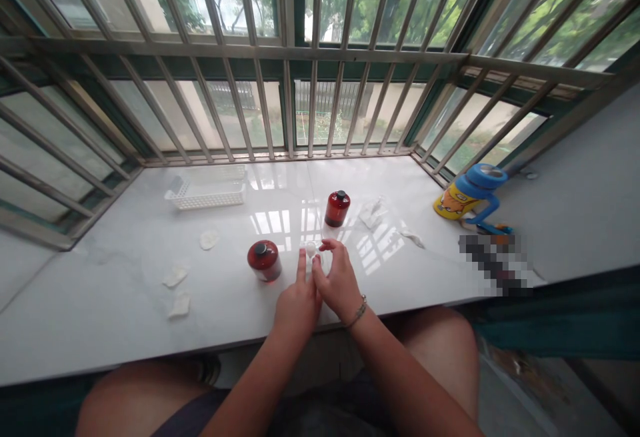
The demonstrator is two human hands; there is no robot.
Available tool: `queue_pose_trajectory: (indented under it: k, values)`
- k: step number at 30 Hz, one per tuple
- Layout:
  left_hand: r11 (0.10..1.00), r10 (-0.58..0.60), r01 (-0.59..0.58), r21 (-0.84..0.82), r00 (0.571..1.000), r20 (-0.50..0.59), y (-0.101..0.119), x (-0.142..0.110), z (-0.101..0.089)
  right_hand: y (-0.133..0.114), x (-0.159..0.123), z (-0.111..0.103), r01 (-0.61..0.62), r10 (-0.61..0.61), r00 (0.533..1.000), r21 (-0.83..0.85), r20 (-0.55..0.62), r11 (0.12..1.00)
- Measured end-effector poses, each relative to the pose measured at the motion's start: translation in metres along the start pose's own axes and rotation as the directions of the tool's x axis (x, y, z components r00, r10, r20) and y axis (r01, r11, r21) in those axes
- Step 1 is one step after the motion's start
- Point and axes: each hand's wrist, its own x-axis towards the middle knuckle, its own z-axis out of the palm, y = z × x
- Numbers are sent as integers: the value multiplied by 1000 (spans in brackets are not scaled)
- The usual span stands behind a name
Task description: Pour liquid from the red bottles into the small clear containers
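My two hands meet over the white sill [100, 304], just in front of me. My right hand [338, 280] pinches a small clear object [311, 249] between thumb and forefinger. My left hand [298, 300] is closed beside it, its forefinger stretched up against the same object. A red jar with a black cap [263, 260] stands just left of my hands. A second red jar [337, 208] stands farther back, behind my right hand.
A white plastic basket [207, 192] sits at the back left. Several white cotton pads [176, 277] lie to the left, crumpled wrappers [373, 212] to the right. A blue and yellow child's cup [470, 197] stands at the right end. Window bars [300, 117] close the back.
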Motion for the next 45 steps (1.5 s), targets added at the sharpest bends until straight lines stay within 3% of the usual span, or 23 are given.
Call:
queue_pose_trajectory:
  k: [3, 7, 12, 16, 21, 27, 32, 36, 42, 45]
  values:
    - [1000, -4, 4, -9, 1000, -3, 0, 0, 0, 0, -1, 0, 17, -16, 999, -4, 29, 1000]
    - [1000, 0, 0, -21, 1000, 6, 0, 0, 0, 0, -1, 0, 32, -33, 999, -31, -42, 999]
    - [998, -15, 14, -57, 1000, -5, 1, 0, 2, 1, -2, 0, 1, -1, 1000, 20, 29, 1000]
    - [998, -8, 7, -61, 1000, -13, 1, 0, 5, 2, -3, 1, 14, -15, 999, -22, -40, 1000]
    - [998, -11, 10, -65, 1000, -12, 1, 0, 8, 3, -5, 1, -13, 11, 999, 38, 39, 999]
    - [998, 9, -10, -55, 1000, -21, 1, -1, 5, 2, -6, 2, -18, 18, 999, -22, -29, 1000]
    - [999, 5, -5, -40, 1000, -12, 1, -1, 4, 3, -7, 3, -17, 16, 1000, 7, 23, 1000]
    - [999, 12, -12, -42, 1000, 1, 2, -1, 3, 3, -9, 4, 3, -5, 999, -49, -34, 999]
    - [998, 4, -4, -58, 1000, 7, 2, -1, 1, 5, -11, 7, -22, 22, 1000, -9, 22, 1000]
    - [997, 3, -1, -80, 1000, 20, 2, -1, 0, 5, -13, 8, -35, 34, 999, -29, -16, 999]
